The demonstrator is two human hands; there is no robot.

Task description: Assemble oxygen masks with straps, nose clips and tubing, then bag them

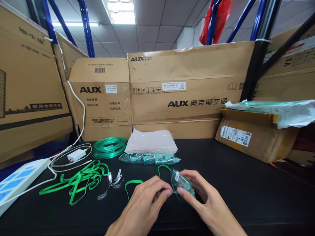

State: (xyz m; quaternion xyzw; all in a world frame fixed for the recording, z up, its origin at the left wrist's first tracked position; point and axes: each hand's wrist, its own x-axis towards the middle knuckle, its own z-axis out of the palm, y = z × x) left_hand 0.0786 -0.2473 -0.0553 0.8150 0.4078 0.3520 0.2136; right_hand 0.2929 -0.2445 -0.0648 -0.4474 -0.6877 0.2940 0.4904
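Green strap (134, 182) was pinched by the left hand (147, 198) at lower centre. The right hand (205, 195) clasped a translucent mask (183, 182).

Mask (181, 181) in right hand (209, 198): clear plastic, smooth, glossy
Straps (83, 179) left of left hand (145, 203): matt, cloth-like
Clips (116, 181): shiny metal
Tubing (109, 147): glossy plastic
Carton (189, 72): matt cardboard
Worktop (197, 154): smooth, matt

A black tabletop (204, 155) carries coiled green tubing (106, 154), tangled green straps (85, 177), metal strips (116, 180) and a white adapter (76, 155).
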